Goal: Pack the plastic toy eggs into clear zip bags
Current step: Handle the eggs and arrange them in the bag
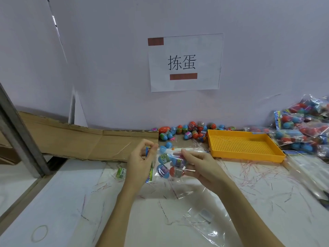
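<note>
A clear zip bag [169,166] with several blue and red toy eggs inside is held up over the table centre. My left hand [140,163] pinches its printed header end at the left. My right hand [199,164] grips the bag's right side, fingers curled round the eggs inside. A loose pile of toy eggs [188,131] lies against the back wall. Two blue egg halves [165,147] lie just behind the bag.
An orange perforated tray [243,145] stands to the right. Filled bags [302,131] are heaped at the far right. Flattened cardboard [80,139] lies at the left, a metal post [19,136] beyond it. Empty clear bags [201,220] and red tear strips litter the table.
</note>
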`<act>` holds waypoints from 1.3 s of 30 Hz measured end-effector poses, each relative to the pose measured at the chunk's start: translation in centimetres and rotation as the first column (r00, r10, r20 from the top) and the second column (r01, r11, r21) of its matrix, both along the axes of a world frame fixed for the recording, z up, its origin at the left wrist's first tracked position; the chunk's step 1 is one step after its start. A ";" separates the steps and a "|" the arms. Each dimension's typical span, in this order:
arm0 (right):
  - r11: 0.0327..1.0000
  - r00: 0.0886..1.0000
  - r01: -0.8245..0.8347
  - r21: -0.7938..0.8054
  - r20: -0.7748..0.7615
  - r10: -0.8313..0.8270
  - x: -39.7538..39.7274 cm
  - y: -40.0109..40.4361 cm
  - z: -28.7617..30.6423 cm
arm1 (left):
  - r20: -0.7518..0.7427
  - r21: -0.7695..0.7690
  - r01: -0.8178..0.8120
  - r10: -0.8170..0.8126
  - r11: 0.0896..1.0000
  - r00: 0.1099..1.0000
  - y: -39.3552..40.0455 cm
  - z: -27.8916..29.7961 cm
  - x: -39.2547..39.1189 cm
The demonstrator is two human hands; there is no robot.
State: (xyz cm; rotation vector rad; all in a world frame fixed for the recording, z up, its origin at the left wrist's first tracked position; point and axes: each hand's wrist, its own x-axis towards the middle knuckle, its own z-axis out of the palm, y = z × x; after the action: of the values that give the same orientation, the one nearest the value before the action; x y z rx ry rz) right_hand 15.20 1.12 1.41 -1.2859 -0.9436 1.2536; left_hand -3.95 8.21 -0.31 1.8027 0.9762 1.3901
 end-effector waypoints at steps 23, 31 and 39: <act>0.989 0.981 0.119 0.089 -0.165 -0.103 0.3 0.0 -0.1 | 0.263 -0.440 0.160 -0.043 0.884 0.964 1.0 -0.9 -0.2; 0.985 0.972 0.031 0.172 0.225 -0.070 -0.1 0.1 -0.6 | 0.338 -0.449 0.161 0.000 0.879 0.941 0.9 -0.9 -0.1; 0.890 0.910 0.126 0.438 0.306 -0.280 -0.7 0.6 -1.4 | 0.303 -0.344 0.029 0.082 0.939 0.949 1.2 -0.5 0.2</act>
State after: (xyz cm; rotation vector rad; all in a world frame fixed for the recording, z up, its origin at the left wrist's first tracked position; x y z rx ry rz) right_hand 14.49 1.74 0.03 -1.2563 -1.2201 0.6108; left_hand -3.79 9.46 -0.84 1.2697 1.0019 1.3702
